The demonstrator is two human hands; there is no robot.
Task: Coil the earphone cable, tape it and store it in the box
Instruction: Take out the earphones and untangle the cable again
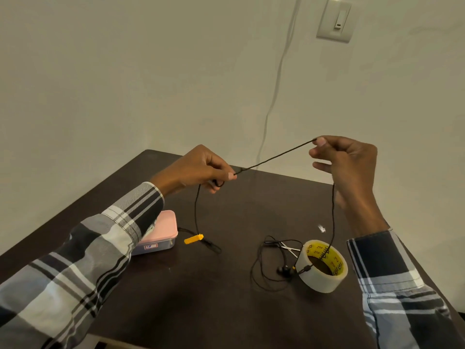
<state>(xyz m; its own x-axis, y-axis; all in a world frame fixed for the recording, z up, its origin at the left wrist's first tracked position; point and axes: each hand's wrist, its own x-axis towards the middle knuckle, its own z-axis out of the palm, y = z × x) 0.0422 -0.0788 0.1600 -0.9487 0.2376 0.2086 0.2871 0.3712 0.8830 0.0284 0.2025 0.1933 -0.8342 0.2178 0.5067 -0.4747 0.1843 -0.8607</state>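
Coiling had barely started: left hand [201,170] and right hand [344,159] each pinched the earphone cable [274,157], taut above the table [201,285], earbuds [285,270] trailing by the tape roll [323,267]. Next up, probably looping it.

Box [161,234] partly behind left sleeve [83,250]; label unreadable

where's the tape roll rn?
Head view: the tape roll lies flat on the table, lower right, below the right hand, with the earbuds at its left.
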